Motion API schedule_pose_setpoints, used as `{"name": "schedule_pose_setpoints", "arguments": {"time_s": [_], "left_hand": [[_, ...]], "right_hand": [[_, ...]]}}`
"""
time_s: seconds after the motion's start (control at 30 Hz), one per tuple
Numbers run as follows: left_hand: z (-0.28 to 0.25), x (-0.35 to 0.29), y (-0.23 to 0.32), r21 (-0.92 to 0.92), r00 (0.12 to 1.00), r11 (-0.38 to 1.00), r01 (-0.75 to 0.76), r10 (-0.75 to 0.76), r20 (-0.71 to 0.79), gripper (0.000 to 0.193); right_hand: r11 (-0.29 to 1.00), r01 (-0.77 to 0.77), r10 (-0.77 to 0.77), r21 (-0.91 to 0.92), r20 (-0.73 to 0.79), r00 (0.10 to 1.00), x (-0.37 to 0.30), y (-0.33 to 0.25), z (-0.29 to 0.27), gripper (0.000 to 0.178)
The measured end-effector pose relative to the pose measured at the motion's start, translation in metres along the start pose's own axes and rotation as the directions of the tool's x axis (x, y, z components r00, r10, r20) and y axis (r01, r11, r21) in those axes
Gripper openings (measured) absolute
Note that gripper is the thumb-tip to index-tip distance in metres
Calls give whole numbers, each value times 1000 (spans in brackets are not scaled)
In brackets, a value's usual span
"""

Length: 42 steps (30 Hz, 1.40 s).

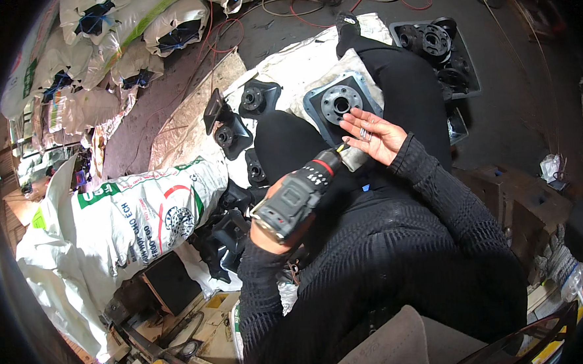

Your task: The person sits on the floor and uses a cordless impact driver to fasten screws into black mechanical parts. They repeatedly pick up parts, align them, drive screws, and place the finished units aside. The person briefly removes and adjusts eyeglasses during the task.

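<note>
My left hand [276, 237] is closed around the grip of a cordless drill [299, 198], grey and black with a red ring by the chuck. Its bit [342, 148] points at the near edge of a square part with a round flange [341, 104], which has a ring of holes and a dark central bore. That part rests on a pale cloth [362, 63] between my legs. My right hand [378, 138] is turned palm up beside it, cupping several small silver pieces [366, 134] that look like screws. Whether the bit touches anything is unclear.
Several similar black flanged parts [253, 99] lie left of my legs on white sheeting [298, 61]. A grey crate [474, 83] of dark round parts stands at the far right. A printed white sack [142, 216] lies at the left. Wrapped bundles [178, 24] and red hoses [295, 7] are farther off.
</note>
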<state>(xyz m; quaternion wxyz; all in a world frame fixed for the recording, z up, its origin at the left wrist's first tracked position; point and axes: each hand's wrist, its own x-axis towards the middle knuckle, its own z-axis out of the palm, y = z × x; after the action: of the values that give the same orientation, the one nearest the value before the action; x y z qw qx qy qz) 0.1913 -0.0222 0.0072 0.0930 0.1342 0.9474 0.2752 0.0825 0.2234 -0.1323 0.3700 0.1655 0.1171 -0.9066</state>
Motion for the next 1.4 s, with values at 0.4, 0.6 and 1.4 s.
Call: {"name": "schedule_pose_setpoints", "arguments": {"time_s": [0.4, 0.6, 1.4], "left_hand": [[26, 25, 8, 0, 1000, 1000, -25, 25, -8, 43], [23, 29, 12, -15, 999, 999, -43, 43, 0, 46], [-1, 53, -24, 199, 999, 980, 0, -8, 40, 51]], "right_hand": [[972, 44, -33, 232, -50, 998, 4, 7, 3, 21], [972, 43, -31, 229, -56, 998, 5, 7, 4, 19], [928, 218, -356, -301, -546, 758, 36, 24, -41, 31]]}}
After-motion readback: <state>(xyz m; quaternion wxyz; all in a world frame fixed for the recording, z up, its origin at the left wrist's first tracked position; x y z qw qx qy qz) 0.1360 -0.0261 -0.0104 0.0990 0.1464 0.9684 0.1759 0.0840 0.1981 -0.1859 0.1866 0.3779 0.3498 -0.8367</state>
